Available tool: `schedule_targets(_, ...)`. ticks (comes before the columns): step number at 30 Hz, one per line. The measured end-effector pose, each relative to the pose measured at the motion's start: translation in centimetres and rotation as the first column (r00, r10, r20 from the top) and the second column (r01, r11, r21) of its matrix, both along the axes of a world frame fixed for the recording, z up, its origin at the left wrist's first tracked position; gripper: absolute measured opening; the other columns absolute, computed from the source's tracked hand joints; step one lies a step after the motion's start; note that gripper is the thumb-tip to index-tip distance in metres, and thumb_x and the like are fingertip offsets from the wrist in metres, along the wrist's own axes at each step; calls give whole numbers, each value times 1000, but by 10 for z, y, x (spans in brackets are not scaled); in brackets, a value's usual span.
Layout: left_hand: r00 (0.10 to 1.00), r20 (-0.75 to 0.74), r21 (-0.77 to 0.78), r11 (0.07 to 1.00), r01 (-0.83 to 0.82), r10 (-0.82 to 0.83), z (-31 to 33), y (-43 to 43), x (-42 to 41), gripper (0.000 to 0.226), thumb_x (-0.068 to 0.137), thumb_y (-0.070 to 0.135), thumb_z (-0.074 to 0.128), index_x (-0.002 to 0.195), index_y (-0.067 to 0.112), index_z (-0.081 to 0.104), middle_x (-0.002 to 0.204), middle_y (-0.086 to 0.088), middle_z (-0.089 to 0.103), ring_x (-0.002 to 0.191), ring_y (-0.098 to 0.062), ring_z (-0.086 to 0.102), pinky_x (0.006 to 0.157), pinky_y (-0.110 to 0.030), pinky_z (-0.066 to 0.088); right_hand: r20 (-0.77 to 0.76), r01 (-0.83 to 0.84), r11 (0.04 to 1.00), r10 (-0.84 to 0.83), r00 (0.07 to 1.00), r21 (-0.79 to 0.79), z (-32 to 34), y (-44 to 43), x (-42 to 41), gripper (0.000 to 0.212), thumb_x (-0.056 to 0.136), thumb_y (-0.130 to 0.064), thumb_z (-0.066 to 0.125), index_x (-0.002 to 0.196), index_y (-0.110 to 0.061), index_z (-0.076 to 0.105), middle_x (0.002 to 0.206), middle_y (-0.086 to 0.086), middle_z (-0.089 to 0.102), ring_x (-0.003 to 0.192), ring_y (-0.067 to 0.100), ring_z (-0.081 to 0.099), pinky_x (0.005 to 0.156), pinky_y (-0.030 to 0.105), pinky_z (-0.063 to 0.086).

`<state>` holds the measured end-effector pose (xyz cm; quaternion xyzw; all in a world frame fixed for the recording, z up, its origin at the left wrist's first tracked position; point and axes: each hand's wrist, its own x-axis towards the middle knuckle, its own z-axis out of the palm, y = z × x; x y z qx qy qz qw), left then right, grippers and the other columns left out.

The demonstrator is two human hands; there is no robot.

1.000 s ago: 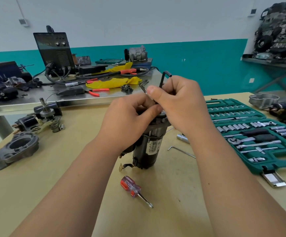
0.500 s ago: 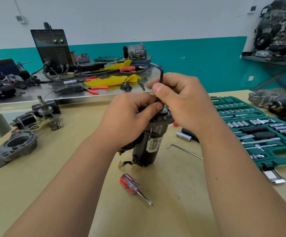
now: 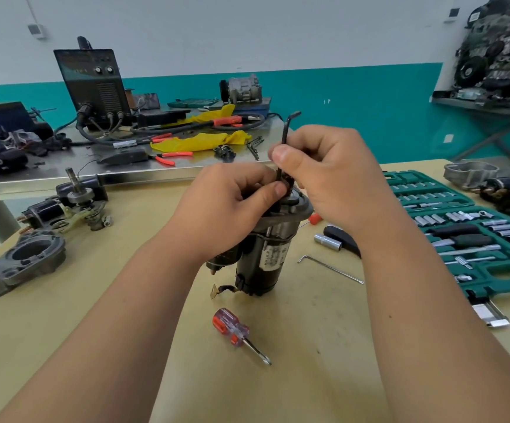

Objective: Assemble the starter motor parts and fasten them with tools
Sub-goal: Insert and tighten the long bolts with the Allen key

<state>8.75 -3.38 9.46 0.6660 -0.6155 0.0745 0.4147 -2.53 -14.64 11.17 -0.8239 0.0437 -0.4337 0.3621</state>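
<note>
A black starter motor [image 3: 262, 264] stands upright on the wooden table [image 3: 64, 331], its metal end cap on top. My left hand [image 3: 226, 209] grips the motor's upper end from the left. My right hand [image 3: 333, 178] pinches a black L-shaped hex key [image 3: 287, 129] that points down into the cap; its bent end sticks up above my fingers. The key's tip and the fastener are hidden by my fingers.
A red-handled screwdriver [image 3: 235, 329] lies in front of the motor, a thin hex key [image 3: 330, 268] and a socket [image 3: 328, 241] to its right. An open green socket set [image 3: 467, 233] fills the right. A housing [image 3: 18, 264] and solenoid parts [image 3: 73, 203] lie left.
The bent top of the hex key has swung round between my right fingers, from pointing right, to left, to right again. The motor and my left hand stay in place.
</note>
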Motion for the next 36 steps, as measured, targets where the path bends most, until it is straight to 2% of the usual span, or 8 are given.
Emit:
schedule_targets(11, 995, -80, -63, 996, -60, 55, -3, -1, -5, 12, 90, 26, 64, 85, 17, 70, 71, 3, 66, 68, -14, 62, 59, -40, 51, 103, 203, 979, -206, 973, 35, -11, 7, 11, 27, 87, -31, 61, 62, -30, 53, 52, -21, 52, 51, -3, 48, 49, 9, 35)
schedule_targets(16, 998, -5, 97, 993, -68, 69, -1, 5, -7, 22, 80, 37, 68, 100, 34, 58, 93, 18, 58, 84, 0, 58, 70, -24, 52, 143, -100, 950, 60, 988, 295, 5, -11, -13, 26, 90, -19, 45, 95, -31, 67, 66, -5, 62, 62, 16, 61, 69, 41, 57)
schedule_targets(19, 993, 68, 121, 987, -108, 100, -1, 7, -10, 36, 72, 37, 72, 103, 36, 54, 96, 21, 54, 87, -2, 57, 76, -28, 54, -237, -44, 997, 57, 970, 57, 2, -19, -23, 41, 89, -10, 44, 107, -43, 61, 64, -8, 58, 53, 14, 52, 66, 49, 57)
schedule_targets(21, 992, 48, 139, 983, -120, 115, 1, 7, -10, 41, 69, 39, 73, 101, 40, 49, 95, 22, 56, 85, -1, 59, 74, -30, 55, -353, -15, 993, -29, 935, -121, -1, -17, -24, 45, 94, -9, 46, 97, -53, 60, 73, -27, 61, 66, 3, 59, 74, 29, 57)
schedule_targets(23, 994, 46, 176, 978, -110, 103, 3, 6, -10, 44, 66, 42, 72, 100, 44, 44, 94, 22, 60, 83, 1, 60, 71, -30, 56, -372, 14, 974, -100, 923, -226, 1, -14, -27, 40, 97, -17, 49, 88, -55, 57, 81, -37, 61, 82, -10, 57, 68, 11, 47)
schedule_targets(28, 992, 88, 210, 971, -110, 93, 6, 3, -11, 42, 62, 47, 64, 93, 45, 36, 84, 21, 61, 74, 5, 58, 58, -23, 51, -311, 65, 963, -149, 939, -263, 3, -12, -30, 27, 90, -24, 61, 76, -47, 59, 70, -28, 63, 68, -5, 59, 57, 13, 45)
schedule_targets(31, 992, 74, 195, 974, -117, 105, 5, 1, -11, 48, 62, 44, 68, 95, 43, 33, 100, 17, 60, 78, 1, 59, 64, -29, 55, -347, 54, 938, -180, 920, -342, -1, -11, -26, 23, 88, -23, 64, 74, -41, 60, 58, -27, 58, 65, -8, 57, 55, 9, 41)
schedule_targets(36, 992, 71, 188, 975, -114, 103, 3, 1, -7, 56, 65, 40, 72, 99, 46, 28, 108, 17, 56, 82, 9, 55, 66, -21, 53, -324, 66, 886, -236, 916, -459, -8, -15, -18, 8, 89, -21, 62, 89, -25, 69, 76, -24, 52, 72, -6, 50, 64, 17, 38)
